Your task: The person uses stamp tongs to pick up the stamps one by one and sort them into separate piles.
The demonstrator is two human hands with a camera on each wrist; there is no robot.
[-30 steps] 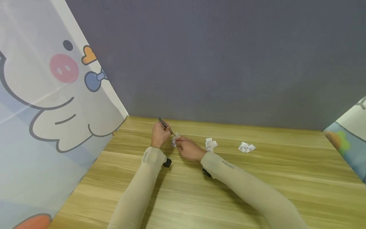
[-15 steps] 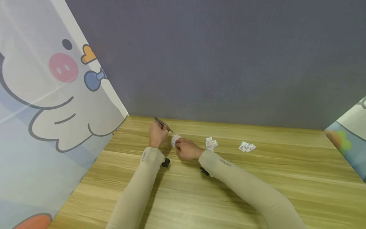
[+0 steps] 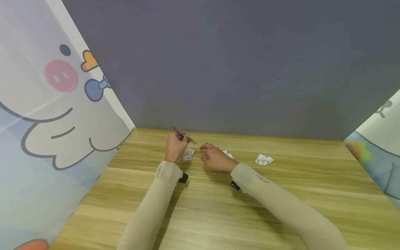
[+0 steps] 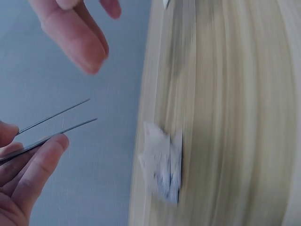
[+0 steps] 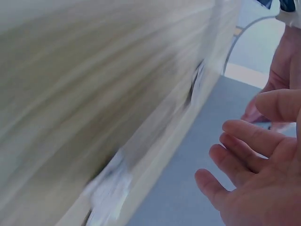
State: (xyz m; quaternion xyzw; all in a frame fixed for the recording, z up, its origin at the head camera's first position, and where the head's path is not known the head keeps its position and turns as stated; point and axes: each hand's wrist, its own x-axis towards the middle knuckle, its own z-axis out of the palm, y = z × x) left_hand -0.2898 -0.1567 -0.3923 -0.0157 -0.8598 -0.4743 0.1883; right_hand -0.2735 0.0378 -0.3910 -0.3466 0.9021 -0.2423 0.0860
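My left hand [image 3: 175,146] pinches a pair of dark metal tweezers [image 3: 179,131] between thumb and fingers. In the left wrist view the tweezers' tips stand apart with nothing between them. Just below them on the table lies a small pile of white printed packets [image 3: 188,153], blurred in the left wrist view. My right hand [image 3: 216,158] hovers to the right of this pile, its fingers relaxed, apart and holding nothing, as the right wrist view shows. Behind the right hand, a second pile of white packets [image 3: 228,153] is partly hidden.
A third group of white packets [image 3: 264,159] lies farther right on the wood-grain table [image 3: 200,215]. A grey panel [image 3: 237,69] rises along the table's far edge. Walls with cartoon prints [image 3: 62,75] stand at both sides.
My right hand has left the left pile and moved right, now partly covering the middle pile. The tweezers' tips have shifted right, off the left pile. The head view has turned slightly right.
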